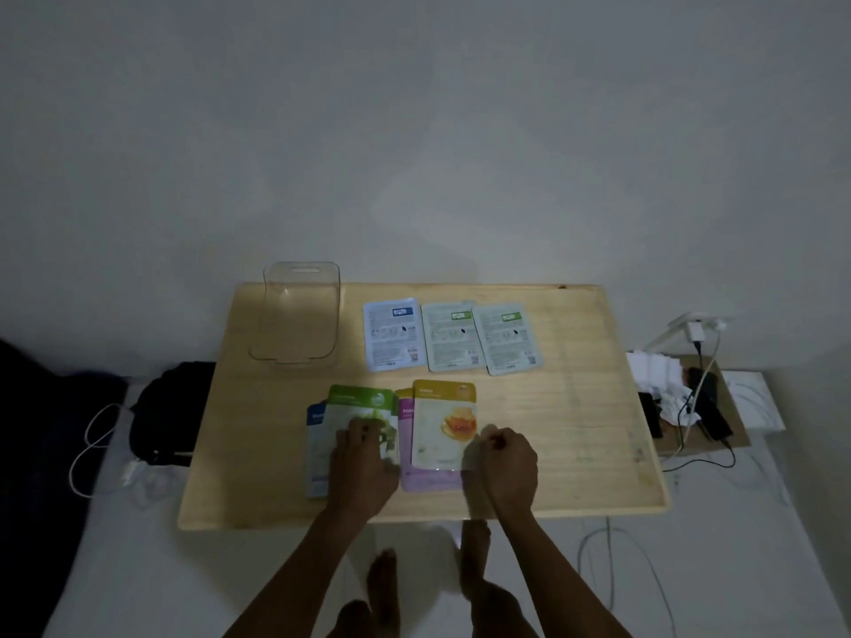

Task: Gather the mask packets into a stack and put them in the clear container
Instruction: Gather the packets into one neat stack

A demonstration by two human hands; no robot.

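Gathering face-up mask packets at the lower centre of the frame, a person is working over a pale wooden worktop (575, 430). The left hand (364, 458) is pressing flat, fingers spread, on a green-topped packet (364, 400) overlapping a blue-edged packet (315, 453). The right hand (506, 462) is curling closed, pinching the right edge of a yellow-topped honey packet (442, 421) lying over a pink packet (430, 481). Three white face-down packets (451, 336) are lying in a row above, just right of the empty clear plastic container (294, 315) at upper left of the worktop. Sliding the yellow pair leftward onto the green pile, edges squared, would likely build a neat stack.
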